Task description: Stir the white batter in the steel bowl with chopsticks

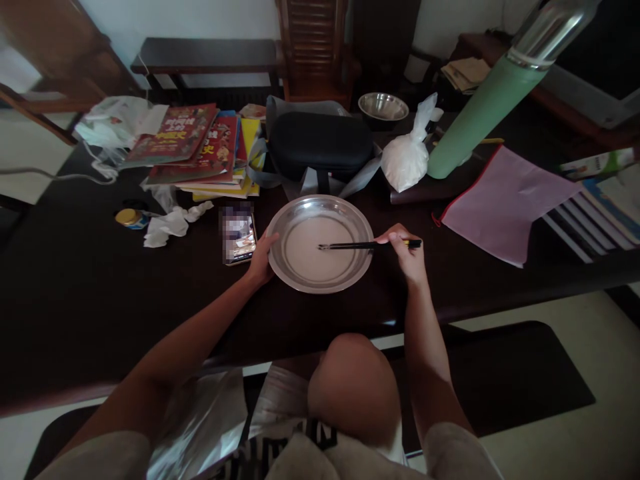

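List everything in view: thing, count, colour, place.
metal plate: 1, silver, table centre, whitish liquid inside
chopsticks: 1 pair, black, tips over the plate
phone: 1, screen lit, left of plate
tissue: 1 crumpled, white, left of phone
small jar: 1, yellow lid, far left
books: 1 stack, mostly red, back left
case: 1, black, behind plate
plastic bag: 1, white, knotted, back right
flask: 1, green, steel cap
metal bowl: 1, silver, back
folder: 1, pink, right
table: 1, dark wood
left hand: on plate rim
right hand: holds chopsticks
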Demonstrator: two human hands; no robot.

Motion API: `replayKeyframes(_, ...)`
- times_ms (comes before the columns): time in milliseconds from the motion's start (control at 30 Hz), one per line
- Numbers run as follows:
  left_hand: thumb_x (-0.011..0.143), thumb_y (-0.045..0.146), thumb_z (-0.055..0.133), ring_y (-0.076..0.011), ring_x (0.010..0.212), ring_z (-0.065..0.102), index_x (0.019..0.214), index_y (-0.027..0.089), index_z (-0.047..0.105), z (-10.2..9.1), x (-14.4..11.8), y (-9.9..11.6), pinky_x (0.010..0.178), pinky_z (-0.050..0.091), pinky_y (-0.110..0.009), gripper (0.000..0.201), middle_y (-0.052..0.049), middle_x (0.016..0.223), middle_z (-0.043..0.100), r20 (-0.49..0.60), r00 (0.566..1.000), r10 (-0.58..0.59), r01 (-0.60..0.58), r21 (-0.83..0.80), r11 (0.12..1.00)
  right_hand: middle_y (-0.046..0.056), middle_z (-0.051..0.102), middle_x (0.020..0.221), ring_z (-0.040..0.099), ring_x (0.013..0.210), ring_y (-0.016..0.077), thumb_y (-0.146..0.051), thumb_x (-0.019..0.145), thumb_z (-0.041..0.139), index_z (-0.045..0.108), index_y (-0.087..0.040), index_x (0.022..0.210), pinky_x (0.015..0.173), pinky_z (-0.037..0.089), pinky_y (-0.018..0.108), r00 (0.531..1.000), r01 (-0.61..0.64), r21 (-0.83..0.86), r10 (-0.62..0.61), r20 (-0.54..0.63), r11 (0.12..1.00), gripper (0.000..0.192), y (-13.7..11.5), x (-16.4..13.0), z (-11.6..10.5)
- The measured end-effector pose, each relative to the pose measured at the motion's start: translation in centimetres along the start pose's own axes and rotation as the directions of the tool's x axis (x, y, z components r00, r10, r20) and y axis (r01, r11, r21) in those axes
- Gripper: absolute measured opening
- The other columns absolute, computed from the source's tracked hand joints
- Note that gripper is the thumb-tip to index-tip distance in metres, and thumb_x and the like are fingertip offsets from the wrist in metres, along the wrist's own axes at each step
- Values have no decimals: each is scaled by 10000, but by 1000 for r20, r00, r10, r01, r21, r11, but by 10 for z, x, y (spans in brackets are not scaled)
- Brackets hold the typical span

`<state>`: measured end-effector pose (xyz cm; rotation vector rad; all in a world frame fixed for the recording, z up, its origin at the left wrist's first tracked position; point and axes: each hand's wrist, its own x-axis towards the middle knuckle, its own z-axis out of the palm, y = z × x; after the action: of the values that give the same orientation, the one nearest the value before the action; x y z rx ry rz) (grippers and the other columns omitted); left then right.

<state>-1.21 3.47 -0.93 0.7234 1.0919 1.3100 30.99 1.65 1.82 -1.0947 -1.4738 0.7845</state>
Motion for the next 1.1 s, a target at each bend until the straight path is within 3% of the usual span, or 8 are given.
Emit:
replayKeyframes(200, 688, 376, 772, -328, 1042, 734, 1193, 208, 706, -1, 1, -1, 833, 622, -401, 536, -64, 1047, 796, -1, 1000, 0, 0, 5, 1000, 33, 782, 800, 705, 866, 238, -577, 942, 624, 807, -303, 785, 845, 547, 414, 986, 27, -16, -24, 164, 1000, 365, -1, 1, 1)
replayKeyframes(367, 674, 400, 781, -337, 1039, 735, 1216, 202, 689, -2, 2, -2, 847, 620, -416, 585, -68, 1019, 790, 12, 1000, -8, 8, 10, 1000, 27, 766, 788, 710, 812, 224, -579, 944, 619, 799, -294, 765, 824, 552, 408, 1000, -8, -9, 8, 7, 1000, 382, -1, 0, 0)
replayKeyframes(567, 632, 393, 799, -353, 1079, 725, 1117, 189, 703, -1, 2, -1, 864, 622, -416, 534, -71, 990, 788, -17, 1000, -2, 2, 1, 1000, 34, 786, 814, 706, 887, 242, -587, 942, 618, 812, -306, 801, 857, 550, 420, 988, 39, -31, -34, 153, 999, 369, -2, 1, 1)
replayKeyframes(700, 655, 399, 787, -351, 1076, 725, 1172, 189, 699, -1, 1, 0, 857, 621, -421, 564, -83, 1048, 788, 2, 1000, -5, 5, 9, 1000, 22, 767, 811, 708, 840, 221, -529, 957, 629, 808, -307, 795, 838, 540, 400, 1000, 12, 9, -12, 13, 1000, 328, 0, 0, 0)
replayKeyframes(900, 671, 397, 786, -340, 1061, 724, 1183, 205, 679, -2, 1, -1, 851, 614, -412, 557, -73, 1013, 779, 11, 1000, 2, -2, 17, 1000, 31, 779, 820, 703, 876, 231, -551, 949, 630, 813, -303, 809, 851, 543, 407, 989, 29, -10, -27, 147, 1000, 339, 0, 0, 1)
replayKeyframes(1033, 668, 391, 784, -335, 1041, 727, 1174, 205, 683, -2, 2, -1, 850, 611, -408, 548, -66, 999, 781, 6, 1000, 1, -1, 8, 1000, 19, 753, 789, 691, 825, 210, -520, 962, 629, 803, -306, 777, 835, 533, 389, 1000, 23, 19, -23, 11, 1000, 332, 0, 0, 0)
replayKeyframes(1100, 665, 394, 784, -329, 1030, 731, 1179, 201, 685, -2, 2, -2, 849, 612, -405, 557, -62, 995, 783, 6, 1000, -5, 5, 8, 1000, 20, 740, 760, 685, 788, 209, -543, 958, 622, 794, -300, 742, 807, 539, 388, 1000, 8, 31, -8, 18, 999, 368, -1, 0, 0)
